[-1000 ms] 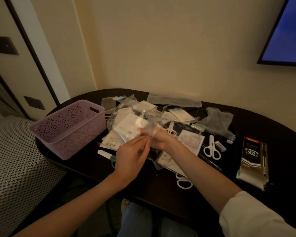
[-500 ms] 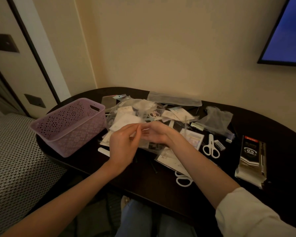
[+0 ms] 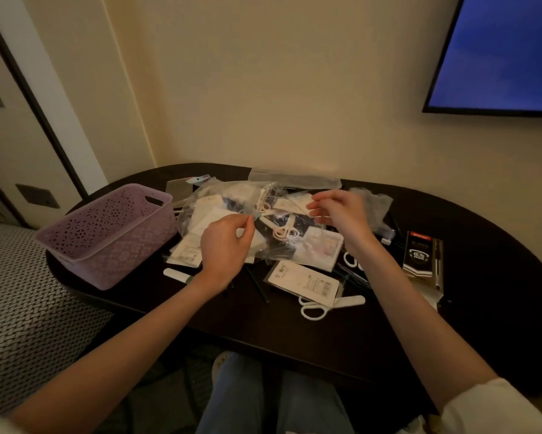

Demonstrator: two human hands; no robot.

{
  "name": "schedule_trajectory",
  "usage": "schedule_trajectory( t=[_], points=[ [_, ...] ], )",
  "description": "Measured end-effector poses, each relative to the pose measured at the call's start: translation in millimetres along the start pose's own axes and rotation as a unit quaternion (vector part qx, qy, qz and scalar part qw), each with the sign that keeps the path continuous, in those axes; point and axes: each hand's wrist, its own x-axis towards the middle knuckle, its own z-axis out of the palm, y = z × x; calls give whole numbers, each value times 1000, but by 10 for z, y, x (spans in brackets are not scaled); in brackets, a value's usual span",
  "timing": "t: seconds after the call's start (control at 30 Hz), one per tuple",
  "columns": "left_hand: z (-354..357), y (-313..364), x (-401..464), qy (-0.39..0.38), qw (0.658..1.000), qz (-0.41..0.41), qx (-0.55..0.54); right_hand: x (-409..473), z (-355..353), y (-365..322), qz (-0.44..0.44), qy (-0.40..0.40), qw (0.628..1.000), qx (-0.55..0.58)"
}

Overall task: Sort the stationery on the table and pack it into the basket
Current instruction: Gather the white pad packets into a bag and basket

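Nearest the camera, two bare forearms reach over the front edge of the dark oval worktop (image 3: 263, 327). Taking the clear plastic bag (image 3: 251, 220) at the centre as landmark: the left hand (image 3: 224, 245) is at its near-left edge, thumb and forefinger pinching the film; the right hand (image 3: 338, 213) is at its right end, fingertips curled in a grip on the film there. Through the bag show white paper packets and at least one pair of white scissors (image 3: 282, 230); the rest inside is too blurred to count.

Nearer than the bag lie one flat white barcoded packet (image 3: 304, 280) and, just beyond its near edge, one loose pair of white-handled scissors (image 3: 326, 305). To the bag's near left is one white pen-like tube (image 3: 177, 275) beside a small labelled packet (image 3: 185, 256). Another white scissor handle (image 3: 351, 261) shows to the near right, partly hidden by the right wrist. Well right of the bag stands one black box printed 0.5 (image 3: 421, 261).

Left of the bag, just beside it, sits one lilac perforated plastic basket (image 3: 107, 236), whose interior looks bare as far as it is visible. Behind the bag lies one long grey translucent pouch (image 3: 294, 180) by the wall.
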Motion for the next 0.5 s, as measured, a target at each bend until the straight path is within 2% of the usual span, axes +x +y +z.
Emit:
schedule_trajectory(
  t=[0.07, 0.17, 0.23, 0.33, 0.43, 0.5],
  points=[
    [9, 23, -8, -5, 1000, -3, 10, 68, -101, 138, -3, 73, 997, -20],
    [1, 41, -20, -12, 1000, -9, 12, 184, -226, 469, 6, 124, 981, -152],
    [-17, 50, -27, -11, 1000, -10, 16, 208, -288, 614, 0, 67, 957, -282],
    [-57, 65, -41, -11, 1000, -8, 22, 299, -316, 731, -28, -78, 890, -448],
    [-70, 74, -61, -17, 999, -7, 29, 423, -282, 767, -47, -173, 810, -559],
    [-67, 72, -68, -20, 999, -7, 30, 502, -261, 807, -39, -201, 777, -596]
  ],
)
